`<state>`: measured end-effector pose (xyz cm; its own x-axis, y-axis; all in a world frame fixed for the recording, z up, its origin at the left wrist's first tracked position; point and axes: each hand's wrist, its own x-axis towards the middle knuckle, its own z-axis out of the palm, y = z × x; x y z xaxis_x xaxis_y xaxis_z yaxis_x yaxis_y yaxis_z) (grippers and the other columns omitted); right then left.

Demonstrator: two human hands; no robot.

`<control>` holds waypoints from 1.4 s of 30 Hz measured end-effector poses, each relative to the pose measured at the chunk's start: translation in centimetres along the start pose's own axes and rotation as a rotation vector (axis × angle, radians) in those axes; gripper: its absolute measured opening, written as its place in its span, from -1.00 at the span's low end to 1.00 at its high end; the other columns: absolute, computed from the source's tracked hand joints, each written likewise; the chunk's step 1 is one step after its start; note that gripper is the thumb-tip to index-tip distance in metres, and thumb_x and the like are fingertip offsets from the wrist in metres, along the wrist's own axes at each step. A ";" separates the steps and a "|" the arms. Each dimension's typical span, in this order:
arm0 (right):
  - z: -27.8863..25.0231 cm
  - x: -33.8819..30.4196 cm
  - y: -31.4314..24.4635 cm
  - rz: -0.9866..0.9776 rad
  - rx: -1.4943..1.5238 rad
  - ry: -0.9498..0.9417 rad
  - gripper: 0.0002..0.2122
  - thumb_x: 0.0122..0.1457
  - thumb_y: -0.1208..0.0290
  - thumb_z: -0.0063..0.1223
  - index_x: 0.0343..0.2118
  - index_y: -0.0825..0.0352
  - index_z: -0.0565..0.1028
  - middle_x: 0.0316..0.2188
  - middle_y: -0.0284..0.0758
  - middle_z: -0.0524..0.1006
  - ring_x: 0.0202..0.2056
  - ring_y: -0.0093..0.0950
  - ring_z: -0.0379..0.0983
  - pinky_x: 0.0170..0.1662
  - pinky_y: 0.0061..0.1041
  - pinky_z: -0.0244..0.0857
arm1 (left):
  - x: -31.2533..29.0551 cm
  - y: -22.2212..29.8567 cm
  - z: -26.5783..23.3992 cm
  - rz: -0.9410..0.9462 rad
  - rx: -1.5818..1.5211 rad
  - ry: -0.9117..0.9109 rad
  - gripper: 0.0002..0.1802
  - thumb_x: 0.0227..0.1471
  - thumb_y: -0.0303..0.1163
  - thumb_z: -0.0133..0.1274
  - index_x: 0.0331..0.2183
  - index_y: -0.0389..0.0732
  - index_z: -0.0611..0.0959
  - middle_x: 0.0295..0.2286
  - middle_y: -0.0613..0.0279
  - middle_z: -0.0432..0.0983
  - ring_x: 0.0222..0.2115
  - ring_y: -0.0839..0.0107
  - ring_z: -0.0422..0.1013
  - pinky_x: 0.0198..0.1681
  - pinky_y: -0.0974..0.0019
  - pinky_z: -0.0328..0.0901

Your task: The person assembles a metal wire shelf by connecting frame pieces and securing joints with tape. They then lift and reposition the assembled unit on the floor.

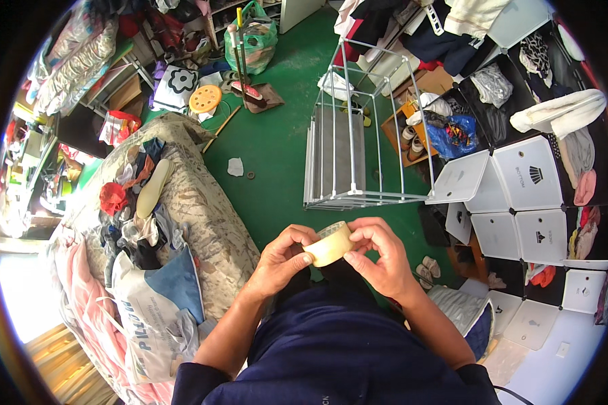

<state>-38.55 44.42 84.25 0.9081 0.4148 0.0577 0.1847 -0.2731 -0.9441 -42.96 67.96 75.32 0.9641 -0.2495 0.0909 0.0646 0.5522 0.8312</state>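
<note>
Between my two hands, in front of my body, is a roll of pale yellow tape (330, 247). My left hand (282, 255) grips its left side with thumb and fingers. On the other side my right hand (380, 255) pinches the roll's right edge, thumb below and fingers above. The roll is tilted, so its outer band and part of its inner ring show. Just beyond my hands stands a white tube rack frame (353, 148) with grey fabric panels (344, 145) on its left side.
A patterned bed (213, 223) at the left carries clothes, an insole (155, 188) and a white plastic bag (148, 317). White-doored storage cubes (527, 172) line the right. On the green floor (280, 155) lie a white scrap (235, 167) and a small ring (250, 175).
</note>
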 end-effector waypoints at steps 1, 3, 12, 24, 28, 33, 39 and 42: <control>0.0 -0.1 -0.3 -0.021 -0.042 0.004 -0.77 0.19 0.59 0.33 -0.13 0.41 0.53 -0.04 -0.21 0.51 -0.26 -0.54 0.58 -0.24 -0.56 0.51 | -0.1 -0.1 0.4 -0.005 0.009 0.022 -0.81 0.32 -0.41 0.16 -0.11 -0.24 0.53 0.01 0.15 0.43 0.00 0.44 0.38 0.10 0.26 0.33; -0.1 -0.3 -0.9 -0.063 -0.127 0.011 -0.79 0.17 0.60 0.33 -0.17 0.40 0.54 -0.07 -0.21 0.51 -0.28 -0.53 0.58 -0.25 -0.56 0.51 | -0.2 -0.3 1.3 -0.015 0.028 0.067 -0.77 0.32 -0.30 0.18 -0.13 -0.21 0.55 0.06 0.09 0.43 0.03 0.39 0.37 0.13 0.23 0.29; 0.0 -1.3 -1.7 -0.059 -0.175 0.037 -0.74 0.14 0.64 0.33 -0.11 0.40 0.55 -0.22 -0.27 0.48 -0.38 -0.52 0.55 -0.30 -0.55 0.51 | -0.5 -0.6 2.3 -0.035 0.033 0.030 -0.84 0.35 -0.37 0.14 -0.14 -0.25 0.55 0.08 0.09 0.41 0.05 0.41 0.37 0.14 0.24 0.31; -1.8 -2.0 -1.0 0.008 -0.105 0.056 -0.70 0.24 0.64 0.20 0.04 0.42 0.52 -0.03 -0.23 0.48 -0.37 -0.61 0.48 -0.32 -0.60 0.43 | -0.6 -1.6 2.7 -0.135 -0.100 0.045 -0.82 0.40 -0.35 0.06 -0.08 -0.23 0.59 0.04 0.14 0.49 0.08 0.37 0.36 0.23 0.20 0.22; -1.9 -2.4 -0.6 0.147 0.215 0.019 -0.60 0.25 0.63 0.22 0.16 0.44 0.47 0.16 -0.21 0.40 -0.32 -0.68 0.46 -0.27 -0.64 0.44 | 0.0 -1.1 3.7 -0.119 -0.168 0.006 -0.78 0.36 -0.25 0.13 -0.10 -0.17 0.55 0.10 0.15 0.44 0.11 0.37 0.33 0.23 0.20 0.21; -1.9 -2.6 -1.0 0.110 0.182 -0.060 -0.59 0.25 0.69 0.16 0.16 0.41 0.41 0.24 -0.16 0.34 -0.29 -0.65 0.48 -0.23 -0.62 0.46 | 0.5 -1.3 4.8 -0.112 -0.168 -0.004 -0.70 0.31 -0.15 0.20 -0.12 -0.11 0.51 0.21 0.13 0.30 0.16 0.35 0.30 0.25 0.17 0.20; -2.4 -2.9 -1.8 0.300 0.393 -0.097 -0.68 0.25 0.74 0.04 0.04 0.38 0.37 0.20 -0.10 0.37 -0.38 -0.62 0.55 -0.35 -0.63 0.50 | 0.9 -1.7 5.4 -0.135 -0.372 0.055 -0.67 0.34 -0.11 0.16 -0.09 -0.12 0.50 0.23 0.09 0.28 0.20 0.27 0.32 0.28 0.08 0.25; -2.3 -3.1 -1.7 0.334 0.465 -0.096 -0.69 0.26 0.73 0.01 0.05 0.39 0.37 0.12 -0.13 0.43 -0.40 -0.63 0.55 -0.36 -0.63 0.51 | 1.3 -1.5 5.8 -0.170 -0.452 0.071 -0.61 0.36 -0.03 0.11 -0.02 -0.12 0.50 0.24 0.05 0.30 0.20 0.21 0.36 0.28 0.05 0.29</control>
<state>-40.81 41.58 86.37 0.8465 0.4547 -0.2768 -0.3098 -0.0019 -0.9508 -43.28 62.19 77.37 0.9442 -0.3204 -0.0763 0.3132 0.8021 0.5085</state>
